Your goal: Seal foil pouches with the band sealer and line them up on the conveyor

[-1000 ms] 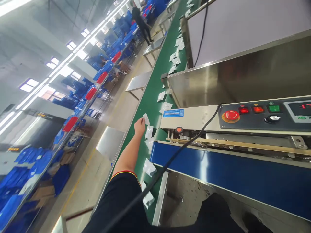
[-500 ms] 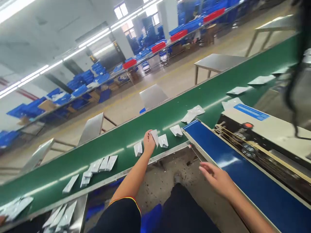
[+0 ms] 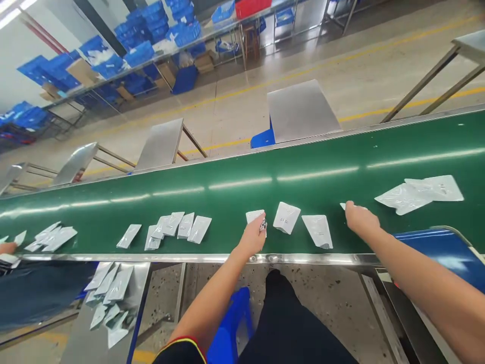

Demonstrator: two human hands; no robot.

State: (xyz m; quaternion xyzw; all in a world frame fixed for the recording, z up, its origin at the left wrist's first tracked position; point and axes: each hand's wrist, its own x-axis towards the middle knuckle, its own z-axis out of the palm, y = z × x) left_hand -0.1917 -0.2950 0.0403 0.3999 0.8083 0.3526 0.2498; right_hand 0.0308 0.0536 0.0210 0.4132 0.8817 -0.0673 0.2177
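White packets (image 3: 287, 218): we see them spread along the green conveyor belt (image 3: 235, 167) across the middle of the frame, two lying loose between our hands.
Left hand (image 3: 253, 236): just right of the frame's center, our fingers are closed on a held packet (image 3: 254, 216), which shows past them over the belt.
Right hand (image 3: 361, 221): in the right half, our fingers are pinched narrow on a half-hidden packet (image 3: 343, 206); we see only its white edges.
Overlapping packets (image 3: 420, 193): at the right, they lie flat beyond our right hand.
Row of packets (image 3: 199, 229): left of center, several lean over one another.
Co-worker's hand (image 3: 7, 247): at the left edge, near a packet cluster (image 3: 56, 237); we cannot tell what its fingers hold.
Desk (image 3: 76, 338): lower left, bearing a loose packet heap (image 3: 117, 285).
Blue belt (image 3: 443, 253): at the right, partly behind our right forearm.
Blue stool (image 3: 231, 328): bottom center, below our left hand.
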